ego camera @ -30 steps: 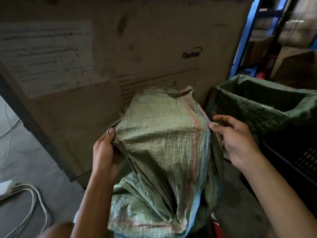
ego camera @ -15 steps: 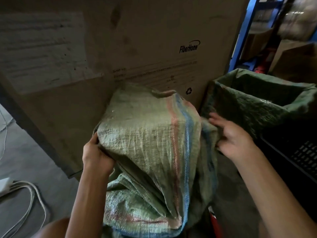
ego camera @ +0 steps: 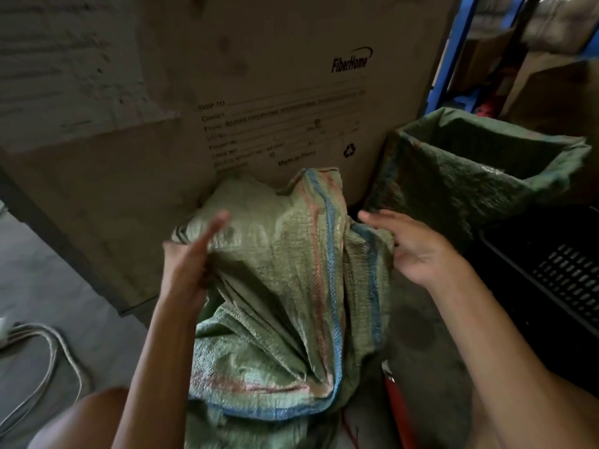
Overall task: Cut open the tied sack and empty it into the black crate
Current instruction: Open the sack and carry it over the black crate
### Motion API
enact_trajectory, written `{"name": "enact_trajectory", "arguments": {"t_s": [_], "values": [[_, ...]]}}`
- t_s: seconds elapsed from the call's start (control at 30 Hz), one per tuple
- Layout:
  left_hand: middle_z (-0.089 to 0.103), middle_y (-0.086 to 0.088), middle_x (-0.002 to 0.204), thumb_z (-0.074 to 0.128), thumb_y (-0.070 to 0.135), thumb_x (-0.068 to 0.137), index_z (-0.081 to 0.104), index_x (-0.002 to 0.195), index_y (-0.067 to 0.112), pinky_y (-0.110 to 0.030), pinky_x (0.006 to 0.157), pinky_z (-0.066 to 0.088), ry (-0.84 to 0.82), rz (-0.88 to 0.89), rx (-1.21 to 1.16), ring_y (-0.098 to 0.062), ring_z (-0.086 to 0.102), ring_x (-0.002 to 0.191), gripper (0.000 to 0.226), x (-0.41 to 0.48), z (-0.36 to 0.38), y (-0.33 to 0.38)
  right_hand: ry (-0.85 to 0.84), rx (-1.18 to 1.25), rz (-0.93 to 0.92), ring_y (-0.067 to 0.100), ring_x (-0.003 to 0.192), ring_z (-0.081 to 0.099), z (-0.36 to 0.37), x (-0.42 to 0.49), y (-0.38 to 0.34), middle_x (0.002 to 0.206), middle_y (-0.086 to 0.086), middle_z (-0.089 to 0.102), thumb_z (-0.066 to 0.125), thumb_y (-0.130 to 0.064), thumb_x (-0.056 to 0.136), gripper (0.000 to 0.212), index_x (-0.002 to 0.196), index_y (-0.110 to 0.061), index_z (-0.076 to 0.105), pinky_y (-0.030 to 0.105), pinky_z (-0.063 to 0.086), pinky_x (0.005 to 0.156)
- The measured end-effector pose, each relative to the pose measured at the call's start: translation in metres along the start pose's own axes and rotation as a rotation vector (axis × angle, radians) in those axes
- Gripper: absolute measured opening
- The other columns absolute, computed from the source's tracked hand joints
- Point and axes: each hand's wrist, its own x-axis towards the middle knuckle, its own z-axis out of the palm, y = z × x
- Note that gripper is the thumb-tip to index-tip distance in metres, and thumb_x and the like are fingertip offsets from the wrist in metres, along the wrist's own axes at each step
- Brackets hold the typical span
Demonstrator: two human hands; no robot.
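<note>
A limp green woven sack (ego camera: 285,286) with red and blue stripes stands crumpled on the floor between my arms, in front of a big cardboard box. My left hand (ego camera: 189,257) holds a fold of cloth on the sack's left side, with the index finger pointing up. On the other side, my right hand (ego camera: 415,247) lies against the sack's upper edge, fingers straight and palm turned toward the cloth. The black crate (ego camera: 570,280) with slotted walls stands at the right edge, partly out of view.
The large cardboard box (ego camera: 259,92) blocks the way behind the sack. A second green sack (ego camera: 479,176) gapes open at the crate's far end. A red object (ego camera: 400,413) lies under the sack's right side. White cables (ego camera: 48,361) lie on the grey floor at left.
The sack's top has dropped lower and slumped. My left hand has slid up over the cloth with its index finger out; my right hand has opened flat against the edge.
</note>
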Motion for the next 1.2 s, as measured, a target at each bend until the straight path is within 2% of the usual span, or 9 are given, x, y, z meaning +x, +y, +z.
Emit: {"name": "enact_trajectory", "arguments": {"t_s": [0.07, 0.17, 0.37, 0.6, 0.8, 0.87, 0.97, 1.1, 1.2], "values": [[0.064, -0.02, 0.126, 0.101, 0.045, 0.04, 0.033, 0.142, 0.002, -0.047, 0.092, 0.059, 0.132, 0.139, 0.392, -0.036, 0.067, 0.112, 0.13, 0.0, 0.003, -0.007, 0.001, -0.194, -0.066, 0.024, 0.105, 0.066, 0.003, 0.001, 0.005, 0.112, 0.011, 0.067, 0.087, 0.002, 0.061, 0.065, 0.119, -0.016, 0.063, 0.043, 0.053, 0.098], [0.057, -0.024, 0.132, 0.09, 0.011, 0.069, 0.041, 0.132, 0.003, -0.044, 0.1, 0.048, 0.277, 0.239, 0.631, -0.041, 0.056, 0.121, 0.08, 0.0, 0.003, -0.014, 0.21, -0.588, -0.256, 0.025, 0.117, 0.061, -0.002, 0.007, 0.007, 0.127, 0.009, 0.063, 0.085, -0.001, 0.072, 0.054, 0.12, -0.019, 0.069, 0.031, 0.05, 0.097], [0.058, -0.033, 0.129, 0.077, 0.024, 0.082, 0.05, 0.128, 0.003, -0.053, 0.096, 0.048, 0.358, 0.156, 0.927, -0.051, 0.056, 0.119, 0.057, 0.021, -0.025, -0.029, 0.55, -0.836, -0.43, 0.03, 0.117, 0.064, -0.028, 0.026, 0.011, 0.123, 0.016, 0.07, 0.071, -0.011, 0.089, 0.028, 0.117, -0.01, 0.071, 0.027, 0.048, 0.092], [0.069, -0.028, 0.115, 0.078, 0.058, 0.069, 0.064, 0.113, 0.006, -0.051, 0.088, 0.058, 0.416, 0.026, 0.84, -0.046, 0.068, 0.102, 0.07, 0.033, -0.043, -0.035, 0.629, -0.547, -0.321, 0.027, 0.115, 0.064, -0.039, 0.031, 0.017, 0.123, 0.012, 0.068, 0.069, -0.022, 0.092, 0.029, 0.12, -0.013, 0.07, 0.026, 0.046, 0.084], [0.062, -0.003, 0.065, 0.084, 0.053, 0.071, 0.065, 0.086, 0.012, -0.021, 0.043, 0.052, -0.06, -0.105, 0.083, -0.012, 0.056, 0.047, 0.048, 0.032, -0.018, -0.04, 0.225, -0.084, -0.031, 0.021, 0.088, 0.067, -0.012, 0.017, 0.026, 0.098, 0.005, 0.073, 0.078, -0.037, 0.082, 0.024, 0.099, -0.021, 0.073, 0.032, 0.053, 0.072], [0.074, -0.002, 0.087, 0.079, 0.036, 0.085, 0.065, 0.113, 0.011, -0.025, 0.067, 0.062, -0.19, 0.015, -0.157, -0.011, 0.071, 0.07, 0.041, 0.029, -0.003, -0.04, 0.021, 0.099, -0.088, 0.023, 0.107, 0.066, -0.003, 0.023, 0.032, 0.119, 0.003, 0.071, 0.075, -0.034, 0.085, 0.044, 0.127, -0.022, 0.066, 0.036, 0.053, 0.087], [0.052, -0.011, 0.153, 0.083, 0.022, 0.081, 0.024, 0.158, 0.023, -0.037, 0.118, 0.041, -0.3, 0.151, -0.292, -0.017, 0.053, 0.139, 0.096, 0.022, 0.012, -0.046, -0.021, 0.316, -0.23, 0.02, 0.117, 0.063, 0.001, 0.032, 0.028, 0.125, 0.001, 0.067, 0.072, -0.022, 0.089, 0.058, 0.142, -0.023, 0.05, 0.036, 0.051, 0.099], [0.03, -0.01, 0.164, 0.094, 0.053, 0.056, 0.011, 0.159, 0.025, -0.046, 0.122, 0.032, -0.106, 0.087, 0.422, -0.028, 0.035, 0.149, 0.135, 0.0, 0.037, -0.054, 0.237, 0.042, -0.006, 0.027, 0.1, 0.071, -0.003, 0.055, 0.05, 0.119, 0.009, 0.071, 0.092, -0.047, 0.055, 0.081, 0.127, -0.024, 0.062, 0.044, 0.059, 0.089], [0.04, -0.018, 0.156, 0.093, 0.052, 0.059, 0.021, 0.154, 0.006, -0.046, 0.116, 0.041, -0.086, -0.095, 0.643, -0.035, 0.044, 0.141, 0.128, -0.009, 0.056, -0.079, -0.058, -0.026, 0.303, 0.028, 0.092, 0.073, 0.006, 0.068, 0.074, 0.108, 0.013, 0.075, 0.074, -0.041, 0.085, 0.04, 0.117, -0.018, 0.071, 0.04, 0.056, 0.09]]}}
